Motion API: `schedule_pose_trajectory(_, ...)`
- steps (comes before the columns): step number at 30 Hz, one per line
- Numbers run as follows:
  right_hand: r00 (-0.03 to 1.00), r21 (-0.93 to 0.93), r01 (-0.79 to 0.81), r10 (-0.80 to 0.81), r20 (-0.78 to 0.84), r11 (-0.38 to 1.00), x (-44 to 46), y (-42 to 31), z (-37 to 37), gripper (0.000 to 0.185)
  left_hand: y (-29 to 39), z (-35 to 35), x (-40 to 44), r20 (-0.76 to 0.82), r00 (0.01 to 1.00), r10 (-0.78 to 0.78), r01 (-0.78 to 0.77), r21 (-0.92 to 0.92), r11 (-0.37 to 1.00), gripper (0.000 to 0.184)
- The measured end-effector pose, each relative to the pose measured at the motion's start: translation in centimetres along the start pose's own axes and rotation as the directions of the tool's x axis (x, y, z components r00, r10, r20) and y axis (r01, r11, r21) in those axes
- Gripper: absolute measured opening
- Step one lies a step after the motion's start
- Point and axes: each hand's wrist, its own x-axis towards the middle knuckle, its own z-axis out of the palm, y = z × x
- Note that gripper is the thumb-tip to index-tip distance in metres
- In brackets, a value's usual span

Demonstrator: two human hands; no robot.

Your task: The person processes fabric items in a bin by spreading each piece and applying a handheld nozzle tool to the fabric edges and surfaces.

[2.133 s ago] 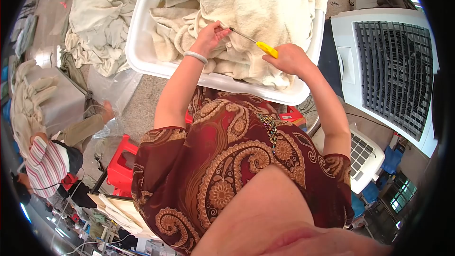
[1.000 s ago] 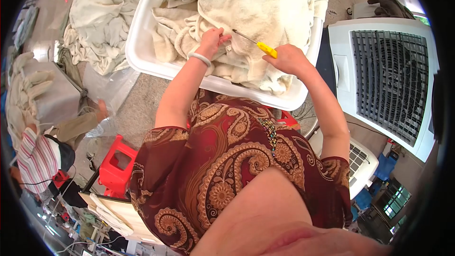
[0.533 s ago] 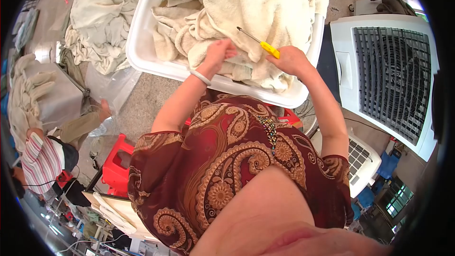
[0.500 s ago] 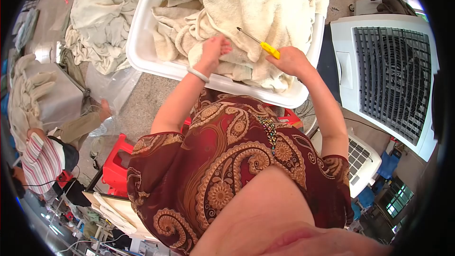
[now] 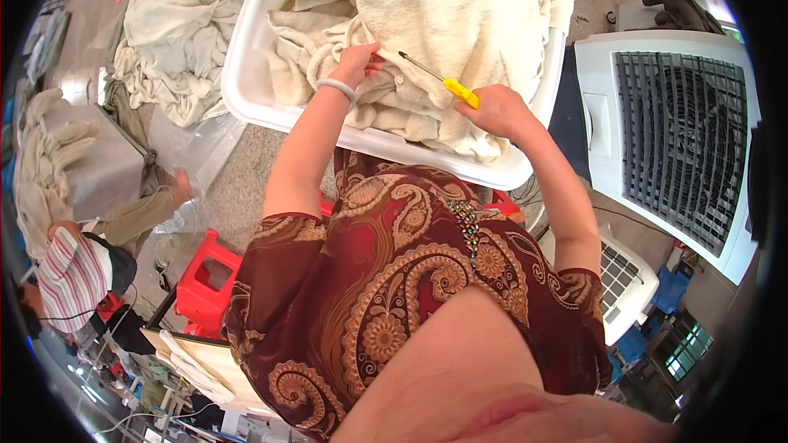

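Cream fabric (image 5: 451, 8) lies heaped in a white plastic tub (image 5: 248, 57) in front of me. My right hand (image 5: 497, 109) is wrapped round the yellow handle of a screwdriver (image 5: 460, 92), whose thin metal shaft points up and left over the fabric. To the left of the shaft's tip is my left hand (image 5: 359, 64), with fingers bent together at a raised fold of the fabric. Whether those fingers grip the fold is too small to make out. A pale band circles my left wrist.
Another pile of pale fabric (image 5: 176, 33) lies left of the tub. An air cooler (image 5: 681, 139) with a black grille stands right. A red stool (image 5: 209, 283) is at lower left. Farther left, a person in a striped shirt (image 5: 74, 279) sits beside stacked gloves (image 5: 49, 164).
My left hand has moved up and slightly left, to the fabric fold. The screwdriver has shifted slightly left and down in my right hand.
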Motion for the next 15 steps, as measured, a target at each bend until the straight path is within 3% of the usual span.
schedule_pose_trajectory(3,1.000,0.016,0.006,-0.006,0.006,1.000,-1.6,0.3,-0.6,0.049,0.2,0.4,-0.8,-0.059,0.998,0.007,-0.007,-0.009,1.000,0.018)
schedule_pose_trajectory(5,1.000,0.021,0.004,-0.004,0.002,1.000,-2.1,-0.1,-1.1,0.049,0.6,-0.3,-2.9,0.124,0.964,0.235,-0.183,-0.334,0.925,0.017)
schedule_pose_trajectory(6,1.000,0.025,0.003,-0.003,0.007,1.000,-2.0,0.1,-0.9,0.049,0.6,-0.2,-3.4,0.124,0.965,0.229,-0.178,-0.331,0.927,0.017)
schedule_pose_trajectory(8,0.999,0.034,0.034,-0.034,-0.014,0.999,-1.9,0.1,-0.8,0.050,0.7,-0.6,-4.1,0.167,0.958,0.233,-0.123,-0.493,0.861,0.016)
schedule_pose_trajectory(15,0.999,0.000,0.053,-0.053,0.004,0.999,-0.8,-1.1,-1.1,0.049,0.1,-0.1,-3.1,0.136,0.964,0.228,-0.123,-0.533,0.837,0.018)
